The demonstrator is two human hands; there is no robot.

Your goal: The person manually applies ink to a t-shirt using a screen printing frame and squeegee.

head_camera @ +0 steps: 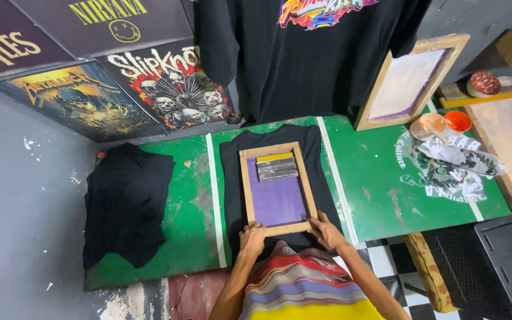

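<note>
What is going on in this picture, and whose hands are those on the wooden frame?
There is no machine here, only a person. The one picture comes from a camera worn on that person's head, looking down, so you see their own two arms. The left hand and the right hand both rest on the near edge of a wooden frame. The frame has a purple sheet stretched inside it, and a flat scraper tool lies on that sheet. The frame sits on a black T-shirt spread flat on a green table. To the left lies a second, crumpled black shirt. To the right are another wooden frame leaning up and two small orange bowls. A black printed shirt and posters hang on the wall behind.
</note>
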